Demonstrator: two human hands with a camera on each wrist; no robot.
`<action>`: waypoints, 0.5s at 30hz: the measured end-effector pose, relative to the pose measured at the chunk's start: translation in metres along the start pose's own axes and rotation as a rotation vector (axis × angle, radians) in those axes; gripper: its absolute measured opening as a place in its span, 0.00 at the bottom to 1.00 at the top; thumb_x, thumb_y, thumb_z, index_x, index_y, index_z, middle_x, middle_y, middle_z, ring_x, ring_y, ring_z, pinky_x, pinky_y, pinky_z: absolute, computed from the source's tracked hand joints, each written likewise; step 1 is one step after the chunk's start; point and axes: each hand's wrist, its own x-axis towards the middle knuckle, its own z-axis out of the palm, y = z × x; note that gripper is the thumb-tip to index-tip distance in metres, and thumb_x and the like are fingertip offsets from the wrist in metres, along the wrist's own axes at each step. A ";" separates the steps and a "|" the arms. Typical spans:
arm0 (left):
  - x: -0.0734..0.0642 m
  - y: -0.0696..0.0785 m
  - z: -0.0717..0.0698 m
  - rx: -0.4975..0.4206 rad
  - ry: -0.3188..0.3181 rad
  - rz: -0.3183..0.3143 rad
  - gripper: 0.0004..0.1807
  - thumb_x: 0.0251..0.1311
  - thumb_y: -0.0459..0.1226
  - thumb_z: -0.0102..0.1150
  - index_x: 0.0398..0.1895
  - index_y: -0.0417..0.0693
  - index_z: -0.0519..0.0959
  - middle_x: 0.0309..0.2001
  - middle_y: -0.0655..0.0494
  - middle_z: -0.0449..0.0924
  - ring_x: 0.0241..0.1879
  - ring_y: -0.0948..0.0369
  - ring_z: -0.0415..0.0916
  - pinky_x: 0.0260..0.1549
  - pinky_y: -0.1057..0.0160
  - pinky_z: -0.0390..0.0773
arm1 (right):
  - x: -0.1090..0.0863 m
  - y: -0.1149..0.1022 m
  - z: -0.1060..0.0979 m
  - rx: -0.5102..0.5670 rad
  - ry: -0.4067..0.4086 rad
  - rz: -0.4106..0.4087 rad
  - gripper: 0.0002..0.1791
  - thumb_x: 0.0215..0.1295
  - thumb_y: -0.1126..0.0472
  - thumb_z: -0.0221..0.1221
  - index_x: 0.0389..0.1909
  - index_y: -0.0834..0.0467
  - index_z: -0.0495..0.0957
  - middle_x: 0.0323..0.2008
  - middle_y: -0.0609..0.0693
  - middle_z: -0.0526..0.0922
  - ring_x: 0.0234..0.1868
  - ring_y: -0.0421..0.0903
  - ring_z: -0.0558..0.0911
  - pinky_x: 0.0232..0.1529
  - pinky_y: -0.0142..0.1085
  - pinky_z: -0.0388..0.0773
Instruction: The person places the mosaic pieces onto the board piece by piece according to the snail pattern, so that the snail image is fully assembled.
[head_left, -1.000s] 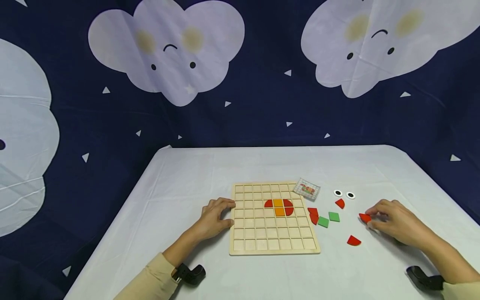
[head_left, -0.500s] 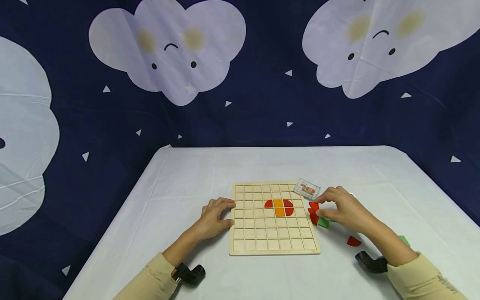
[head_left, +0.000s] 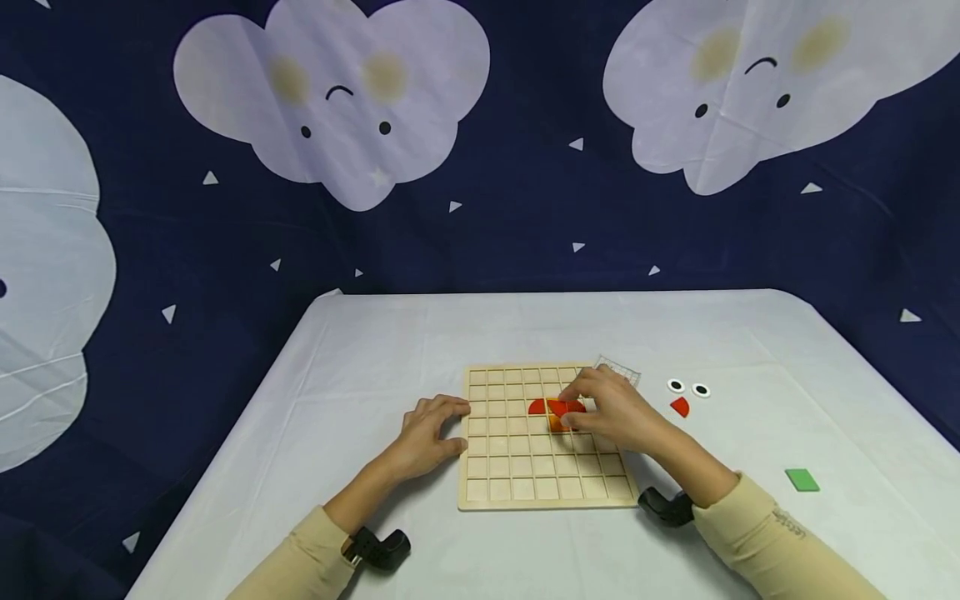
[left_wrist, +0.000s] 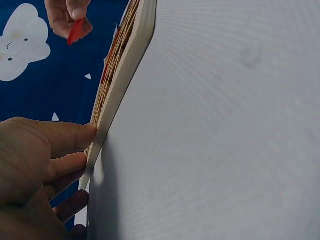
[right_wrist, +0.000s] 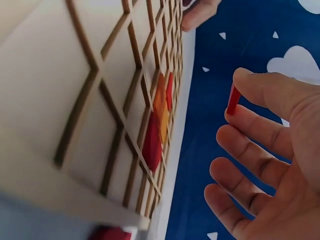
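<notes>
In the head view my left hand (head_left: pixel 431 433) rests its fingertips and thumb on the left edge of a wooden grid board (head_left: pixel 502 467). Between thumb and index finger, my right hand (head_left: pixel 615 408) pinches a red quarter-circle tile (right_wrist: pixel 233 100) just over the board's upper right part; its other fingers are spread in the right wrist view. Below the held tile, an orange square tile (head_left: pixel 557 425) and a red quarter-circle tile (head_left: pixel 536 407) sit in the grid. More red and orange pieces there are partly covered by the hand.
Right of the board lie two round eye pieces (head_left: pixel 688 387), a loose red quarter-circle (head_left: pixel 680 407) and a green square (head_left: pixel 802 480). A pattern card (head_left: pixel 624 369) at the board's upper right corner is partly hidden by my right hand. White cloth covers the table (head_left: pixel 390 333).
My right hand has carried the red tile leftward from the table's right side to over the board. My left hand has stayed at the board's left edge.
</notes>
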 end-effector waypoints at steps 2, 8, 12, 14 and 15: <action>0.000 0.000 0.000 0.000 0.000 0.001 0.23 0.52 0.34 0.63 0.54 0.43 0.76 0.59 0.56 0.72 0.57 0.54 0.62 0.54 0.49 0.54 | 0.003 -0.002 0.004 -0.007 -0.005 -0.007 0.12 0.51 0.55 0.67 0.38 0.53 0.84 0.36 0.45 0.80 0.43 0.45 0.73 0.46 0.43 0.68; 0.000 0.001 0.000 0.002 -0.002 -0.004 0.23 0.52 0.34 0.64 0.54 0.43 0.76 0.59 0.56 0.72 0.57 0.54 0.62 0.55 0.48 0.54 | 0.012 -0.006 0.016 -0.010 -0.039 -0.001 0.11 0.50 0.55 0.68 0.35 0.53 0.84 0.34 0.45 0.80 0.38 0.43 0.71 0.37 0.34 0.65; 0.000 0.000 0.000 0.000 -0.005 -0.004 0.23 0.52 0.34 0.64 0.55 0.43 0.76 0.59 0.56 0.72 0.58 0.54 0.62 0.55 0.48 0.54 | 0.017 -0.009 0.022 -0.016 -0.059 0.012 0.10 0.51 0.55 0.67 0.34 0.52 0.84 0.34 0.43 0.79 0.37 0.41 0.69 0.37 0.34 0.65; 0.000 0.001 0.000 -0.003 -0.006 -0.003 0.24 0.52 0.34 0.63 0.55 0.43 0.76 0.59 0.56 0.72 0.58 0.54 0.62 0.55 0.48 0.54 | 0.019 -0.009 0.024 -0.025 -0.071 0.011 0.10 0.51 0.55 0.67 0.35 0.51 0.84 0.34 0.43 0.79 0.37 0.41 0.69 0.37 0.33 0.65; 0.000 0.001 0.000 -0.003 -0.008 -0.002 0.24 0.52 0.34 0.63 0.55 0.43 0.76 0.60 0.56 0.72 0.58 0.53 0.62 0.55 0.48 0.54 | 0.020 -0.009 0.024 -0.030 -0.077 0.005 0.10 0.50 0.54 0.67 0.35 0.51 0.84 0.34 0.42 0.79 0.36 0.40 0.68 0.37 0.33 0.65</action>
